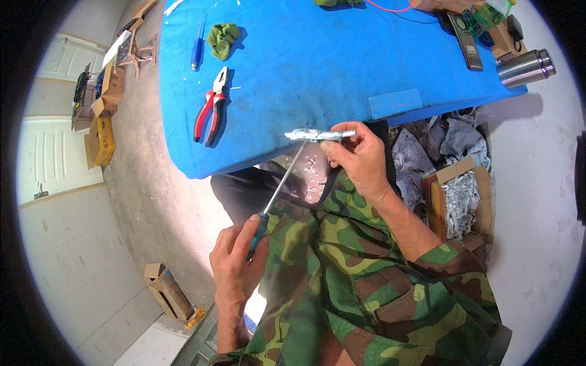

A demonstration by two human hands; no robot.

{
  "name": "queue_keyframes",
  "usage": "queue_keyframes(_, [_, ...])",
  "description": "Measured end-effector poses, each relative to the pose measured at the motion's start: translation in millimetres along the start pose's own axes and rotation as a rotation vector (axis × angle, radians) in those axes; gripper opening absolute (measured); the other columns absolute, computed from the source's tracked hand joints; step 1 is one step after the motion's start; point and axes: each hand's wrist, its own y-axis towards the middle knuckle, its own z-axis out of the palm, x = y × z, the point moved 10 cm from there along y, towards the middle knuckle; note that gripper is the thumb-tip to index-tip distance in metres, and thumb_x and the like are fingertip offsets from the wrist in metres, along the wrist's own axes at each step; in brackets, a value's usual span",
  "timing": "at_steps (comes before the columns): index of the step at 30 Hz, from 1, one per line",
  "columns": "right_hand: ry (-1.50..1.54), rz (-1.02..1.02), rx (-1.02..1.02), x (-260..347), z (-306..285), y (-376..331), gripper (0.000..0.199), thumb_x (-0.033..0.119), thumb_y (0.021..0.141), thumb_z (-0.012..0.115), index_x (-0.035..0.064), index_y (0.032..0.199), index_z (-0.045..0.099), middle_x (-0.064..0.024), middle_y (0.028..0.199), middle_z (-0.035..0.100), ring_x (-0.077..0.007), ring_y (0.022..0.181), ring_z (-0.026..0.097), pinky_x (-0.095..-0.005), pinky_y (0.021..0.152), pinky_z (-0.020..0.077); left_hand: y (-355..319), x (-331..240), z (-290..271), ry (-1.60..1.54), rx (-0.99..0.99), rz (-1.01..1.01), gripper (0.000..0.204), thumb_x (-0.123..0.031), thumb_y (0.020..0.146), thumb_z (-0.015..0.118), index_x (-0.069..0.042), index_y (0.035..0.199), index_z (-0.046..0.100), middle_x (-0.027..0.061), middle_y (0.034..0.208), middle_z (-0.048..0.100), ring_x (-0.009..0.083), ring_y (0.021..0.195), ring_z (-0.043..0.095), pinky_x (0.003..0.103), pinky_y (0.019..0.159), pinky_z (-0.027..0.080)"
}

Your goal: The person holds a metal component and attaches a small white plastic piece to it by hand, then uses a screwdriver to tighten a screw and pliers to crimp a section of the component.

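Observation:
My left hand [235,259] grips the blue handle of a long screwdriver [278,190], whose shaft runs up to a small silver metal part [317,135]. My right hand [360,157] holds that metal part at the near edge of the blue table [317,67]. The screwdriver tip meets the left end of the part. Red-handled pliers [210,107] lie on the table to the left, apart from both hands. I wear a camouflage jacket.
A blue screwdriver [196,50] and a green rag [223,38] lie at the table's far left. A steel flask [526,67], a black remote-like device [464,39] and boxes stand at the far right. A carton of metal scraps [458,201] sits on the floor to my right.

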Motion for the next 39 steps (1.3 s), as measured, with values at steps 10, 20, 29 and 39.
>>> queue_keyframes(10, [-0.055,-0.001,0.02,3.2,2.4,1.0,0.023,0.008,0.094,0.08,-0.0003,0.113,0.069,-0.0018,0.091,0.072,-0.0058,0.078,0.065,-0.0233,0.066,0.0536,5.6,-3.7,-4.3,0.063,0.051,-0.015,0.053,0.002,0.083,0.079,-0.009,0.134,0.069,0.016,0.107,0.072,0.0289,0.094,0.072,0.04,0.076,0.059])
queue_keyframes(20, [-0.365,-0.264,0.095,33.3,8.6,1.9,0.023,0.007,0.092,0.081,0.0004,0.112,0.071,-0.0059,0.086,0.076,-0.0071,0.072,0.066,-0.0266,0.063,0.0539,23.9,-13.2,-32.1,0.166,0.065,0.089,0.055,-0.004,0.078,0.085,-0.012,0.131,0.07,0.0094,0.1,0.072,0.0272,0.089,0.07,0.039,0.073,0.059])
queue_keyframes(29, [-0.578,-0.622,0.174,60.5,15.8,-0.9,0.034,0.006,0.084,0.087,0.0048,0.114,0.071,-0.0136,0.086,0.074,-0.0171,0.069,0.069,-0.0308,0.061,0.0536,84.2,-1.9,-65.6,0.064,0.184,0.074,0.037,-0.011,0.081,0.087,-0.007,0.116,0.077,0.01,0.088,0.075,0.0222,0.072,0.073,0.035,0.064,0.059])
queue_keyframes(39, [-0.614,-0.648,0.246,64.1,18.4,3.0,0.034,0.007,0.084,0.086,0.004,0.113,0.071,-0.0148,0.09,0.075,-0.0236,0.07,0.071,-0.0339,0.061,0.0536,144.0,6.8,-77.3,0.017,0.342,-0.007,0.032,-0.007,0.08,0.087,-0.003,0.111,0.081,0.0106,0.091,0.079,0.0164,0.076,0.074,0.029,0.068,0.059])
